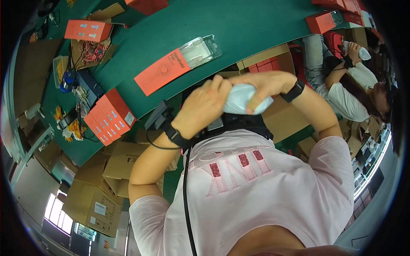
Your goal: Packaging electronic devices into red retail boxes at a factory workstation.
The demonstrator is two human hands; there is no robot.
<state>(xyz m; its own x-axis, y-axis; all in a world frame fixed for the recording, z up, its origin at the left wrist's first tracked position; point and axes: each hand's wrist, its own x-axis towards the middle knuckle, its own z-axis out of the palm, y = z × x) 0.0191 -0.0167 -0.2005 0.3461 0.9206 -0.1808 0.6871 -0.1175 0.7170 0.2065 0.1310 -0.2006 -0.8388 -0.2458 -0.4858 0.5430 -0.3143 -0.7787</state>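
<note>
In front of my chest I hold a white wrapped packet (243, 97) with both hands. Its wrapping is soft and slightly wrinkled; the item inside is hidden. My left hand (204, 104) is closed at the packet's left end, its fingers curled. From the other side my right hand (268, 86) grips it, the thumb lying across its front. Beyond my hands, a long red carton (164, 71) rests on the green table (252, 21). A clear plastic tray (200, 52) sticks out of its far right end.
Stacked red boxes (110, 119) stand at the table's left, near a blue device (87, 83) and tangled wires (92, 51). An open cardboard box (269, 53) holds red cartons. At right sits a co-worker (348, 94) holding a white packet. Brown cartons (92, 200) stand lower left.
</note>
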